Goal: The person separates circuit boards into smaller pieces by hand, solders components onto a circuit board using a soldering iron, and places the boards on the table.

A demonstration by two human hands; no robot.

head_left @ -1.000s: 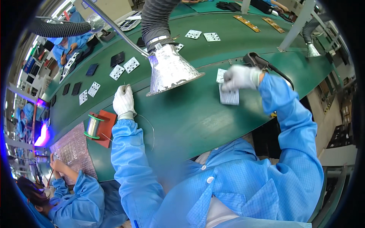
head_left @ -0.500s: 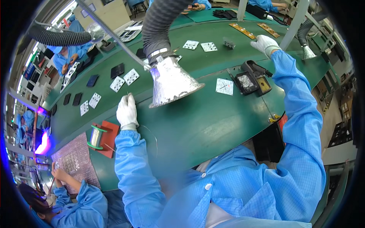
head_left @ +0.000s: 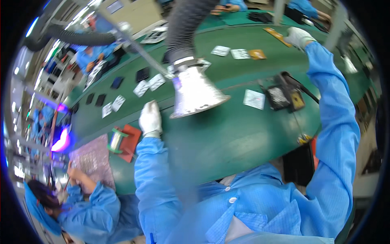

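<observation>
My left hand [head_left: 150, 118], in a white glove, is closed in a pinch above the green bench. A solder wire runs from it in the earlier picture; now blur hides it. Beside that wrist a solder spool [head_left: 116, 141] with green rims sits on a red stand [head_left: 131, 136]. My right hand [head_left: 299, 38], also gloved, reaches far right to the end of a long yellow-orange circuit board strip [head_left: 277, 36]. Blur smears its fingers, and whatever is under them is hidden. A small orange piece [head_left: 257, 54] lies beside white square boards [head_left: 240, 54].
A silver fume hood [head_left: 198, 95] on a black hose hangs mid-bench. A soldering iron holder [head_left: 287, 95] stands right, by another white board [head_left: 254, 99]. Dark flat cases [head_left: 143, 74] lie left. A co-worker [head_left: 85, 199] sits at lower left; others work across the bench.
The view has shifted, moving the scene right and slightly down. My right hand now covers where the second strip lay. An orange piece shows where a dark blurred object was. My left hand stays closed.
</observation>
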